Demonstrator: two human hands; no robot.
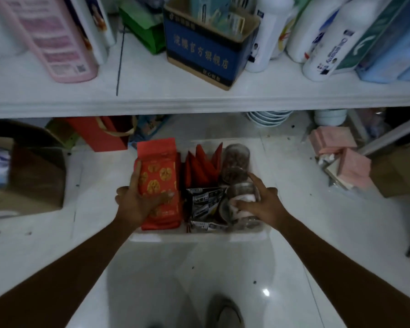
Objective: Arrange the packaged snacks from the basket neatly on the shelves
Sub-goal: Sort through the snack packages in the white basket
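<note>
A clear plastic basket [199, 236] sits on the white floor below the shelf. At its left lies a red snack bag with gold medallions [160, 166]; my left hand [137, 200] grips it, fingers along its left edge and thumb across its front. Red triangular packets [200, 166] stand in the middle, with silver-black sachets [205, 204] in front of them. At the right are two clear jars with brown contents. My right hand [258, 202] grips the nearer jar [240, 197]; the farther jar [236, 162] lies behind it.
A white shelf [199, 100] crosses the view above, crowded with a pink bottle [55, 43], a blue carton [206, 48] and white bottles [329, 41]. Cardboard box [31, 171] at left, red paper bag [100, 131] behind, pink packs [341, 157] at right, stacked bowls [268, 118] under the shelf.
</note>
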